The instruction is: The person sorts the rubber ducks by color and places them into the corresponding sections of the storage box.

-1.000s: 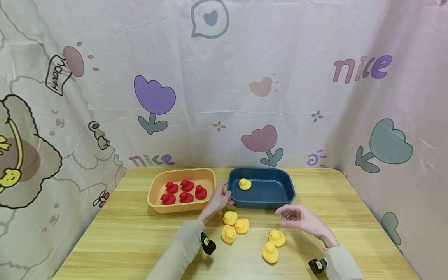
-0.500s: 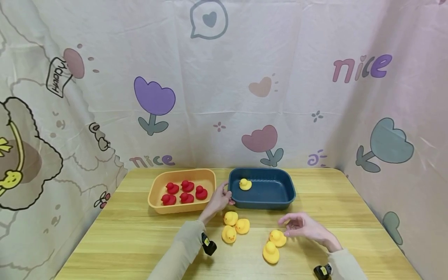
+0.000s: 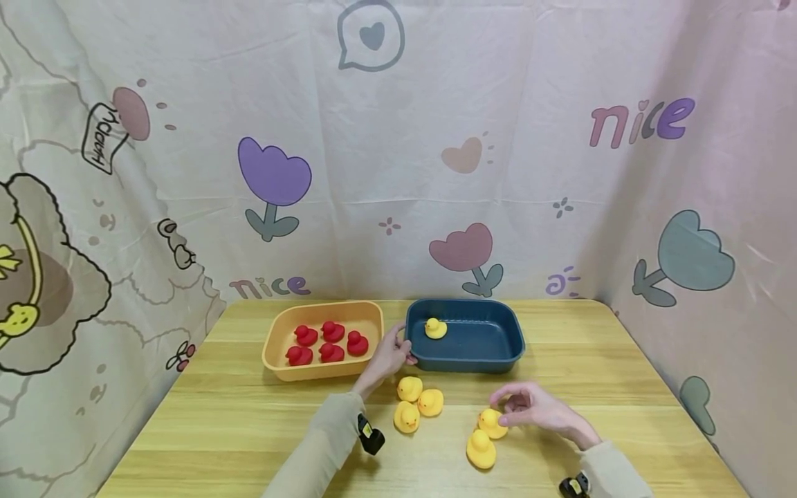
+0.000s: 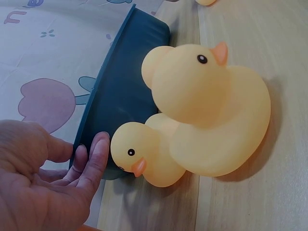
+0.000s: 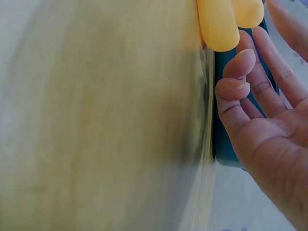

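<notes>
Two yellow ducks [image 3: 481,451] sit right of bottom centre, the right hand [image 3: 537,407] (fingers apart) around one. Mid-frame, the left hand [image 3: 389,353] pinches the blue tray [image 3: 476,340].

Soft light fills the head view, leaving pale sheen on the tabletop [image 3: 426,477], lower centre. In the left-wrist view, the larger duck [image 4: 221,130] casts shadow rightward; the right-wrist view blurs at left.

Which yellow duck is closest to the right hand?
The back duck of the two at right: the right hand is right at it. The front duck sits farther off, and the other four lie further left.
</notes>
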`<control>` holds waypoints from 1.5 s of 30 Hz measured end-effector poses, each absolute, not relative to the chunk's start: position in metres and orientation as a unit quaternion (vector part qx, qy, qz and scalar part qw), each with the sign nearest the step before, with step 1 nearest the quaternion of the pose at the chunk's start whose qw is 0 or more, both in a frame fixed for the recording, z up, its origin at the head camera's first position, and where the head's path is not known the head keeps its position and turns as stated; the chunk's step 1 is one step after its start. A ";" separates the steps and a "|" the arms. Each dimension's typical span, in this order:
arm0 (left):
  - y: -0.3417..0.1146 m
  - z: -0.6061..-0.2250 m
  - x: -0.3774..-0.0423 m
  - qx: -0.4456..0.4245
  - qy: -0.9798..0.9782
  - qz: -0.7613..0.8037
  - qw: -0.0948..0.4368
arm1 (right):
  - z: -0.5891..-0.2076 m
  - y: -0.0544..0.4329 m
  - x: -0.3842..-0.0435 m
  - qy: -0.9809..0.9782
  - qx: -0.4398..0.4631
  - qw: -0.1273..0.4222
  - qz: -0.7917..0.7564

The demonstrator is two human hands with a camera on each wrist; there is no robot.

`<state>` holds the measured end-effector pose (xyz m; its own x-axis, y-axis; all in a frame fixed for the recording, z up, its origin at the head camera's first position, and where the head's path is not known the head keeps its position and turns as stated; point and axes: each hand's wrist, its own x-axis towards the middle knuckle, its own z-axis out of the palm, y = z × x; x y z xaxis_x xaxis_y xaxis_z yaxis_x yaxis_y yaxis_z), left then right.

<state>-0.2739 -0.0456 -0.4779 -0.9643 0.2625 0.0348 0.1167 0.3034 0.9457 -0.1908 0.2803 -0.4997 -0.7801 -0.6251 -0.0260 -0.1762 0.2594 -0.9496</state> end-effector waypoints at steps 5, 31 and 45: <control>-0.047 -0.478 -0.274 0.119 0.800 0.584 0.064 | -0.502 0.276 -0.192 0.765 -0.268 0.210 -0.547; -0.046 -0.480 -0.275 0.117 0.801 0.583 0.064 | -0.500 0.266 -0.194 0.774 -0.275 0.210 -0.529; -0.047 -0.481 -0.276 0.118 0.803 0.581 0.063 | -0.498 0.267 -0.198 0.778 -0.292 0.175 -0.528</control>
<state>-0.2763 -0.0468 -0.4814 -0.9640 0.2635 0.0355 0.1162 0.2973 0.9477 -0.1983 0.2668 -0.4984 -0.7683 -0.6391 0.0356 -0.2693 0.2722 -0.9238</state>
